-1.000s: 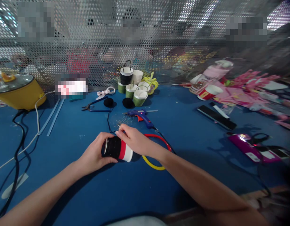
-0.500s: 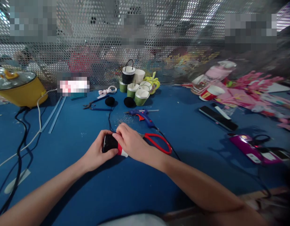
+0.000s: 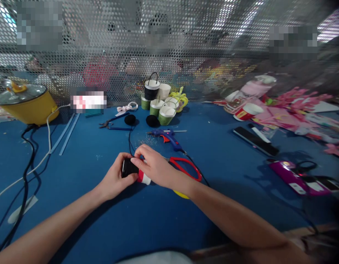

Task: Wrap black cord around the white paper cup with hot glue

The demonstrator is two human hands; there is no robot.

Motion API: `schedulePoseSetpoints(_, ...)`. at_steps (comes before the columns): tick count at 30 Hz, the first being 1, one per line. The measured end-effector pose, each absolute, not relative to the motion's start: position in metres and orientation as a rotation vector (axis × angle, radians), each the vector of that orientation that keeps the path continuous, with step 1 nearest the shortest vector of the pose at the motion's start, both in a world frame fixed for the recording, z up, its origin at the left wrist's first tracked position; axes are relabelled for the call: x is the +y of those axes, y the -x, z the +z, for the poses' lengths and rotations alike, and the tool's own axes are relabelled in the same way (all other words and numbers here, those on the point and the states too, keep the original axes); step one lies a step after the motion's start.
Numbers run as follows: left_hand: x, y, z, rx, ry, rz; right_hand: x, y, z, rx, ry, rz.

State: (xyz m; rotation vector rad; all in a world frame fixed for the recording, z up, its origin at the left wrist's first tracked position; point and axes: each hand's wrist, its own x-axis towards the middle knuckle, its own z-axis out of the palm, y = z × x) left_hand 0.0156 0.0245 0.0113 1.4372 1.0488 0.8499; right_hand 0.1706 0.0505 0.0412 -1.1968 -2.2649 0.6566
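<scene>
Hands: left hand [image 3: 115, 178] and right hand [image 3: 155, 167] both grip black-wrapped cup [image 3: 134, 171] | on blue table [image 3: 103, 220]

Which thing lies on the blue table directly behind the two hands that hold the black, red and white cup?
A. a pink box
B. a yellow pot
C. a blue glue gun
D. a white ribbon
C: the blue glue gun lies just beyond the right hand, the left hand and the cup.
</scene>
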Motion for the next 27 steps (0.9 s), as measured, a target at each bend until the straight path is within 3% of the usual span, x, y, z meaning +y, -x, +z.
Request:
schedulePoseSetpoints(10,0.018,-0.014,0.011,0.812,-1.588,0.724,0.095,-0.146,0.069,-2.18,1.144,1.106)
schedulePoseSetpoints(15,0.015,-0.012,0.007,0.712,-1.636,0.782,0.117,-0.147,0.059,-2.404,1.462,0.747)
schedulePoseSetpoints(22,0.023,-0.009,0.003,0.845,-1.595,0.979,0.126,-0.237,0.053,-2.174,1.849,0.323)
schedulePoseSetpoints(27,0.029,-0.01,0.004,0.899,-1.592,0.964,0.127,-0.269,0.028,-2.15,2.008,0.333)
